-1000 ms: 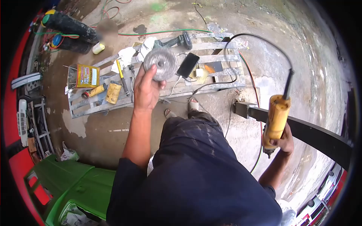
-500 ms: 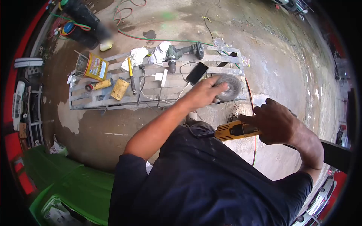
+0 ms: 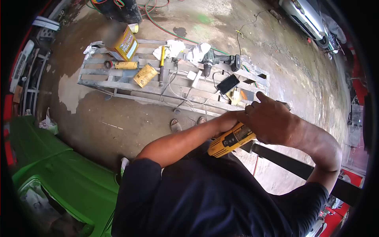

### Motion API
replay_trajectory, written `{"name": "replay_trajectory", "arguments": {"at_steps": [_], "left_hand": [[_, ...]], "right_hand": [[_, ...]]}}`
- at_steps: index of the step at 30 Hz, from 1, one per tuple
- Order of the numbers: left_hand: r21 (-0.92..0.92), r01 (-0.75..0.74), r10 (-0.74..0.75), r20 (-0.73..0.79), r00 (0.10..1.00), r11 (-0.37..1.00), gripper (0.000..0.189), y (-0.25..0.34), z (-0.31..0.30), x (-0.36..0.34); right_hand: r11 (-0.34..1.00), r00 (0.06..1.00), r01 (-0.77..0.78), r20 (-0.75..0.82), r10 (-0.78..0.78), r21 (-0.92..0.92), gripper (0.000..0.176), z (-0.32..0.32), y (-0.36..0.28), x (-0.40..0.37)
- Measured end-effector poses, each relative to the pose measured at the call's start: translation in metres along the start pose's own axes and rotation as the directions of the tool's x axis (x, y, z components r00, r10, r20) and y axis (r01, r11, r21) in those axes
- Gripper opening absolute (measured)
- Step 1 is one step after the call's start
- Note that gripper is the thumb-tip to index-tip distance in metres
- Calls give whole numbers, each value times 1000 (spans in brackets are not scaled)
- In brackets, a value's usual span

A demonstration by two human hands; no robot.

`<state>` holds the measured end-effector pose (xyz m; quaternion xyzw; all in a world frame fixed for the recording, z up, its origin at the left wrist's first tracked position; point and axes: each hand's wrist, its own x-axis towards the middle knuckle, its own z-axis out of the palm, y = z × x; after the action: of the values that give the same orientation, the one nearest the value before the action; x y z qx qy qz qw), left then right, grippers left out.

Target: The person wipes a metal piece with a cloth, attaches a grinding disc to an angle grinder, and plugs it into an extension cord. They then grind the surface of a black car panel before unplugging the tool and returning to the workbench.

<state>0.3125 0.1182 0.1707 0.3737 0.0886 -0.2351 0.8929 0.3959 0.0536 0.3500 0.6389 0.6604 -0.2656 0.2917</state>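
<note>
My right hand point(image 3: 274, 123) is curled over the front end of a yellow angle grinder point(image 3: 230, 141), held up in front of my chest. My left forearm reaches in from the left. My left hand point(image 3: 233, 116) shows only at the wrist, tucked behind the right hand at the grinder's head. The grey round disc seen earlier is hidden behind my hands. My feet in sandals point(image 3: 176, 125) stand on the concrete just below.
A grey metal rack point(image 3: 118, 85) lies on the floor with a cordless drill point(image 3: 215, 60), a phone point(image 3: 227, 84) on a cable, yellow cans point(image 3: 145, 75), a screwdriver and rags. A black steel beam point(image 3: 292, 164) runs right. Green panel point(image 3: 59, 173) lower left; car point(image 3: 306, 17) top right.
My left hand brought the grey disc from above the rack across to the grinder. My right hand swung the grinder up and now covers its head. The view turned left.
</note>
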Motion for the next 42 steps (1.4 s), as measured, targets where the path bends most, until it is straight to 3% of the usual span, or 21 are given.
{"name": "replay_trajectory", "arguments": {"at_steps": [2, 4, 7, 8, 9, 11, 13, 15, 16, 17, 19, 20, 21, 23, 24, 27, 31, 35, 37, 38, 42], "left_hand": [[-6, -9, 9, -95, 995, 1000, 37, -19, -14, 6], [-77, -31, 23, -97, 995, 997, 37, -11, -16, -4], [-91, -146, 131, -147, 980, 985, 39, 0, -18, -9], [-155, -178, 155, -149, 977, 972, 40, 3, -18, -8], [-219, -209, 178, -152, 972, 953, 41, 6, -18, -8], [-253, -264, 238, -129, 963, 931, 42, 17, -14, -7], [-229, -332, 311, -123, 942, 915, 47, 22, -13, 6], [-182, -348, 309, -211, 927, 920, 54, 22, -13, 26], [-186, -324, 293, -175, 940, 928, 53, 26, -14, 36], [-194, -300, 276, -140, 951, 934, 53, 31, -13, 43], [-41, -295, 272, -284, 919, 954, 48, 29, -5, 58], [-17, -294, 274, -311, 910, 956, 48, 26, -2, 69], [3, -285, 269, -344, 900, 958, 48, 21, 1, 76], [18, -230, 218, -400, 890, 973, 49, 2, 0, 91], [19, -205, 191, -457, 869, 979, 49, -4, -4, 99], [-33, -154, 134, -336, 932, 988, 51, -11, -12, 104], [35, -299, 287, -408, 867, 954, 39, 5, 4, 119], [50, -530, 506, -382, 773, 847, 42, 36, 36, 148], [198, -641, 652, -441, 617, 741, 42, 38, 60, 160], [221, -612, 642, -408, 649, 759, 39, 29, 50, 158], [397, -375, 530, -427, 733, 838, 27, 12, 54, 106]], "right_hand": [[1000, 999, 0, 48, -1, 14, 45, 0, 0, 4], [997, 870, 5, -490, -45, -83, 64, 13, 6, 1], [982, 698, -139, -691, 188, 127, 63, 21, 6, -10], [958, 547, -191, -787, 286, 215, 77, 35, 11, -15], [923, 264, -154, -885, 383, 353, 80, 58, 19, -15], [683, -224, 375, -654, 723, 627, 82, 108, 32, 5], [218, 50, 804, -428, 902, 554, 84, 153, 44, 43], [401, 366, 335, -510, 779, 853, 72, 181, 69, 73], [84, 439, 702, -523, 730, 707, 77, 189, 78, 87], [-276, 475, 874, -583, 659, 401, 82, 191, 88, 94], [-252, 560, 822, -644, 520, 511, 82, 191, 120, 83], [-431, 630, 775, -608, 482, 461, 89, 197, 134, 86], [-434, 615, 788, -607, 504, 438, 89, 204, 146, 92], [-569, 571, 738, -784, 243, 362, 106, 214, 161, 101], [-621, 623, 687, -746, 235, 378, 121, 213, 162, 95], [-563, 585, 738, -769, 257, 373, 121, 220, 161, 90], [-367, 562, 815, -767, 310, 449, 106, 203, 179, 65], [-195, 373, 928, -802, 467, 318, 81, 162, 201, 26], [-334, 286, 932, -846, 449, 139, 80, 149, 208, 20], [-423, 277, 903, -849, 450, 71, 80, 146, 207, 19], [-734, 521, 669, -779, 349, 119, 87, 176, 210, 22]]}}
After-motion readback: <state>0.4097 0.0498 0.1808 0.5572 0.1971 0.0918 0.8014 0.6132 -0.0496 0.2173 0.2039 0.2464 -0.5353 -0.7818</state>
